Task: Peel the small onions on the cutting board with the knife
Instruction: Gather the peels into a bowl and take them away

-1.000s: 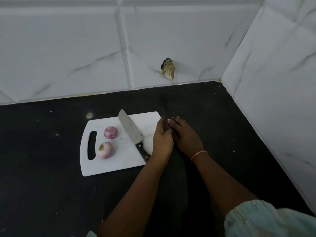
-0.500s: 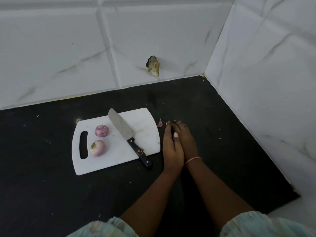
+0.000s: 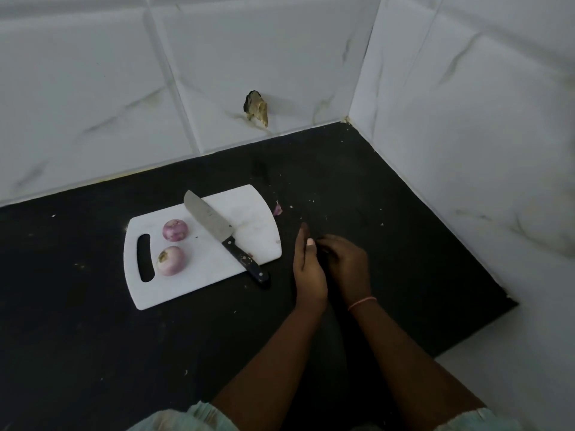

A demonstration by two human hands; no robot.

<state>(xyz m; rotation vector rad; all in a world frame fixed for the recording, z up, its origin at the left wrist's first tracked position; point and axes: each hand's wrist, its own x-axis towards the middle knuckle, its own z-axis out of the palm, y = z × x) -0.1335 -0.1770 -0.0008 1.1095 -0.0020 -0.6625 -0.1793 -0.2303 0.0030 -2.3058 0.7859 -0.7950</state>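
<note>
Onions for peeling sit untouched on a white cutting board point(image 3: 199, 281) while a person's two hands work just off its right edge, on a black countertop point(image 3: 77, 337).

Nearest the camera, pale sleeve cuffs frame both forearms, which reach forward over bare dark counter. The left hand point(image 3: 309, 272) stands on edge, fingers straight and pointing away, close to the board's right edge but not touching it. The right hand point(image 3: 345, 259), a thin pink band point(image 3: 362, 303) at its wrist, lies against the left with its fingers curled inward; whether they pinch anything cannot be told, as the fingertips are hidden in shadow.

On the board, the near onion point(image 3: 170, 260) lies beside the handle slot point(image 3: 145, 257) at the left end, with the far onion point(image 3: 175, 229) just behind it, the two close but apart. A knife point(image 3: 224, 237) lies diagonally across the middle, blade tip near the far edge, black handle jutting past the near right edge onto the counter. Neither hand touches it.

Beyond the board's right corner rests a small pink scrap of peel point(image 3: 277, 209), with pale flecks scattered around it. Open counter stretches to the right and back to the corner, where white marbled wall tiles point(image 3: 93, 88) meet; a chipped hole point(image 3: 256, 107) mars the rear wall.
</note>
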